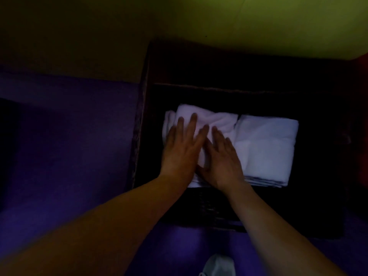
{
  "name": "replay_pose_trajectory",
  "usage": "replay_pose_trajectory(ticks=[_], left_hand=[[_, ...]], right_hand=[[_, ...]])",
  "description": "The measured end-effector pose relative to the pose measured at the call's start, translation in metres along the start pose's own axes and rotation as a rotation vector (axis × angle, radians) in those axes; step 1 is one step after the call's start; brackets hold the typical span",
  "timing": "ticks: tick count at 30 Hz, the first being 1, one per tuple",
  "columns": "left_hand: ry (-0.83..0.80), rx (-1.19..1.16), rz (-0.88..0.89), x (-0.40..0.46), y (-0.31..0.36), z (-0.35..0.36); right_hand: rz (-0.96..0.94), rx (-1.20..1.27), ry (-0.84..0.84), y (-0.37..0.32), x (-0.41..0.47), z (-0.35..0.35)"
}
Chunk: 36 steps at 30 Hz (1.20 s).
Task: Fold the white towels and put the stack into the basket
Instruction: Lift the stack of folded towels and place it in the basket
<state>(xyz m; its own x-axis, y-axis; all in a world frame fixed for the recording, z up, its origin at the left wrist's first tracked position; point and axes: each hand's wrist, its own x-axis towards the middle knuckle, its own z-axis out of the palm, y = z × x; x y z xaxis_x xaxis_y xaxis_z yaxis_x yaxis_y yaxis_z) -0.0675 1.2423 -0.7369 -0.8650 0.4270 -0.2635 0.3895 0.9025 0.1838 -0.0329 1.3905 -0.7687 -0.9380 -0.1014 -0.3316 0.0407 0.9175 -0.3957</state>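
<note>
Dim room, basket (pixel 143 116) dark, towels (pixel 264 148) half-covered

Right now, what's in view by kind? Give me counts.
White towel piles in the basket: 2, left pile, right pile
Dark basket: 1
Hands, flat on the left pile: 2, left hand, right hand
Total: 5

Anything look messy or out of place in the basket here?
Yes. The left towel stack is rumpled and bunched under both flat hands, left hand and right hand, while the right stack lies neat and square. The basket itself is too dark to judge.
</note>
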Motion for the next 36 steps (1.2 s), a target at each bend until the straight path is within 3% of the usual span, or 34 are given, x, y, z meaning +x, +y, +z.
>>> replay_pose_trajectory(ticks=[3,5,7,9,11,14,16,18,20,21,26,32,36], left_hand=[[-0.293,-0.031,-0.103,0.011,-0.018,0.012],[-0.253,-0.131,-0.063,0.019,-0.026,0.014],[-0.322,-0.189,-0.086,0.022,-0.025,0.000],[-0.396,-0.085,-0.089,0.018,-0.016,-0.024],[-0.257,0.011,-0.024,0.005,-0.012,-0.048],[0.094,0.021,0.085,-0.031,-0.021,-0.082],[0.203,0.001,0.004,-0.057,-0.031,-0.099],[0.159,-0.078,-0.236,-0.079,-0.042,-0.116],[0.007,-0.245,-0.489,-0.092,-0.058,-0.113],[-0.091,-0.348,-0.534,-0.097,-0.065,-0.110],[-0.187,-0.672,-0.484,-0.106,-0.064,-0.109],[0.039,-0.581,-0.408,-0.143,-0.061,-0.135],[0.202,-0.395,-0.245,-0.181,-0.043,-0.140]], right_hand=[[-0.009,0.035,-0.022,0.000,0.001,0.006],[0.006,0.030,-0.073,0.004,0.009,0.003],[0.031,0.012,-0.156,0.003,0.015,-0.004],[0.050,0.015,-0.156,-0.004,0.012,-0.014],[0.046,0.044,-0.052,-0.018,0.005,-0.027],[0.034,0.114,0.115,-0.050,-0.004,-0.055],[0.021,0.144,0.175,-0.074,-0.005,-0.075],[0.010,0.185,0.226,-0.097,-0.007,-0.089],[0.021,0.234,0.256,-0.118,-0.007,-0.099],[0.029,0.259,0.251,-0.128,-0.008,-0.103],[0.049,0.355,0.199,-0.162,-0.016,-0.111],[0.391,0.962,0.108,-0.202,-0.025,-0.135],[0.445,1.137,0.302,-0.214,-0.030,-0.174]])
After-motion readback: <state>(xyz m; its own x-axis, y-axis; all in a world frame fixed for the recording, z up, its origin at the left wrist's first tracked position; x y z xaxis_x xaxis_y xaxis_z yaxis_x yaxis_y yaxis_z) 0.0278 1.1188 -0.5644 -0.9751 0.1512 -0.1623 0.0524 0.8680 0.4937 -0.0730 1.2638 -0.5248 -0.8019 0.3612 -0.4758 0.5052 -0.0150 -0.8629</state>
